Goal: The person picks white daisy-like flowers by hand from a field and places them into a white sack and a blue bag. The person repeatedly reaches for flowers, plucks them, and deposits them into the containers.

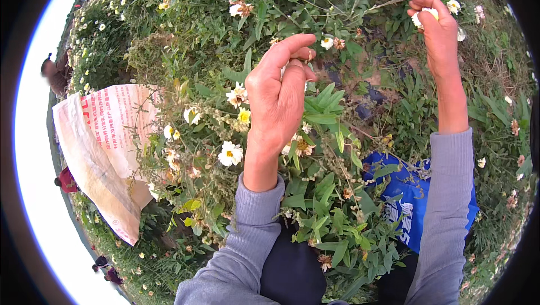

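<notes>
My left hand (278,90) is raised over the plants at the middle of the view, fingers curled towards the thumb; whether something small lies between them I cannot tell. At the upper right, my right hand (436,26) has its fingers and thumb around white flower heads (417,20). A white flower with a yellow centre (230,153) blooms below and left of my left hand, and a yellow flower (244,116) is close beside its wrist. Another small white flower (327,43) stands between my two hands, next to a withered brown one (338,43).
A white woven sack (122,123) with red print lies over the plants at left. A blue bag (411,208) with white lettering sits under my right forearm. Dark plastic sheet (371,98) shows between leaves. Several people are far off along the left edge, one in red (67,180).
</notes>
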The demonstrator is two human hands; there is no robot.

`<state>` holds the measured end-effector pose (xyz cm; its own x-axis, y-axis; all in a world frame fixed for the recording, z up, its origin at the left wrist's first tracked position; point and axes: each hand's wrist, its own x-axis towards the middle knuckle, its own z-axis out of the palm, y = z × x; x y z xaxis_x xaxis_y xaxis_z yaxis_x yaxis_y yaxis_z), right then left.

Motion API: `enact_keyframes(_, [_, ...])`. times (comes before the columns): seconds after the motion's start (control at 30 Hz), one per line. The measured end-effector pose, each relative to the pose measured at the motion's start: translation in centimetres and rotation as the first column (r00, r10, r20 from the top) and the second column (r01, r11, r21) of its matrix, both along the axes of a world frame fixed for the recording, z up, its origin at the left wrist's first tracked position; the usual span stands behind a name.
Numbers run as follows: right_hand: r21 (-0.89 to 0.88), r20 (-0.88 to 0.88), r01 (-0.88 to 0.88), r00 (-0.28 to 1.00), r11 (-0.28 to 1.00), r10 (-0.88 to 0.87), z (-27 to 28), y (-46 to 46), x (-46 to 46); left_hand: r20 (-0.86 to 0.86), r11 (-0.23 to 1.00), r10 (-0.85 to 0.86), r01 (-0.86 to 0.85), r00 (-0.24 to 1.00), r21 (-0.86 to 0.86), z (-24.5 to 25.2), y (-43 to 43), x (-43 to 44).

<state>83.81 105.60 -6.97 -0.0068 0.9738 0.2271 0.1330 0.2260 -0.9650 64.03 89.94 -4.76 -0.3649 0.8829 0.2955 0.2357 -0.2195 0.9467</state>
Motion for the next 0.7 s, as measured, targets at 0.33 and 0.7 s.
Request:
enact_keyframes(0.33, [0.073,0.67,-0.762,0.515,0.644,0.534,4.6,-20.3,-6.8,-0.546,0.946,0.207,-0.309,0.812,-0.1,5.2,-12.9,-2.6])
enact_keyframes(0.7, [-0.111,0.836,-0.635,0.356,0.764,0.418,-0.5,-19.5,-8.0,-0.886,0.817,-0.061,-0.487,0.459,-0.309,2.8,-13.8,-4.5])
